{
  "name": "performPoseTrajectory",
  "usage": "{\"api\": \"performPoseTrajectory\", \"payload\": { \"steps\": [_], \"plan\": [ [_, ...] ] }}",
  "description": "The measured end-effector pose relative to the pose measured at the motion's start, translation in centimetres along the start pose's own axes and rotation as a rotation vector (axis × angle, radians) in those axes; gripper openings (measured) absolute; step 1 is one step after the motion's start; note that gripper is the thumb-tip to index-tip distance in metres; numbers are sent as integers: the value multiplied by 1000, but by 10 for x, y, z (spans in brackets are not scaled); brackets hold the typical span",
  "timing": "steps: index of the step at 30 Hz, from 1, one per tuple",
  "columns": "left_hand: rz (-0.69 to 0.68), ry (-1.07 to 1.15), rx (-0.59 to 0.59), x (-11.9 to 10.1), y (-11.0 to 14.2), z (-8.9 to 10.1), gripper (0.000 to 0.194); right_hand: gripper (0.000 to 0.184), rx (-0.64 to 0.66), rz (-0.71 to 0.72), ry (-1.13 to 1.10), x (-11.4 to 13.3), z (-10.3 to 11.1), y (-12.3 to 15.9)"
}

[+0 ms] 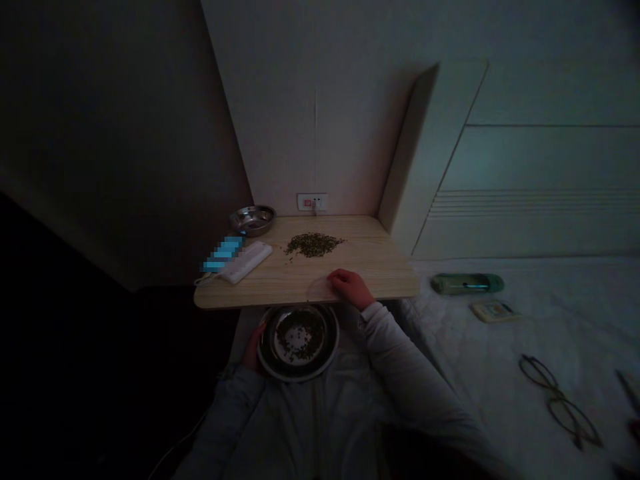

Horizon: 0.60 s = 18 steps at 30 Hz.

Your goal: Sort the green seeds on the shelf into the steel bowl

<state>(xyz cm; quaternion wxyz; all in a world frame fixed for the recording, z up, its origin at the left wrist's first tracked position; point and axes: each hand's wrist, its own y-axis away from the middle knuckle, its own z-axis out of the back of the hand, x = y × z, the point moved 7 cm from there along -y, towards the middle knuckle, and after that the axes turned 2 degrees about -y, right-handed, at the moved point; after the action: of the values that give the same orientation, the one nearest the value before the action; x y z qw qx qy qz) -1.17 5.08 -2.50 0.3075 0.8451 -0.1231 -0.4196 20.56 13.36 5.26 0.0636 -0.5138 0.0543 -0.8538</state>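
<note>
My left hand [254,348] grips the left rim of a round metal bowl [331,340], held in my lap just below the table's front edge. Small green beans or seeds [300,353], too dark to name surely, lie scattered inside it. A heap of the same green grains [315,245] is spread on the wooden tabletop [370,250]. My right hand [350,287] is over the front of the tabletop, nearer to me than the heap. Its fingers are curled together, and whatever may be in them is hidden. A faint pale round patch shows beside the fingertips.
A second metal bowl [255,220] stands at the table's back left, near a lit phone [223,253] and a white power strip [247,262]. A wall socket [312,202] is behind. On the bed at right lie a green case [467,284], a small packet [493,311] and glasses [555,393].
</note>
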Motion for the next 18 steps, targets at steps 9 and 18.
{"api": "performPoseTrajectory", "payload": {
  "steps": [9,18],
  "plan": [
    [6,19,39,1,-4,-1,29,20,92,-7,-48,5,-4,2],
    [56,0,28,4,-3,0,26,21,-17,-46,-270,-2,2,-1]
  ]
}}
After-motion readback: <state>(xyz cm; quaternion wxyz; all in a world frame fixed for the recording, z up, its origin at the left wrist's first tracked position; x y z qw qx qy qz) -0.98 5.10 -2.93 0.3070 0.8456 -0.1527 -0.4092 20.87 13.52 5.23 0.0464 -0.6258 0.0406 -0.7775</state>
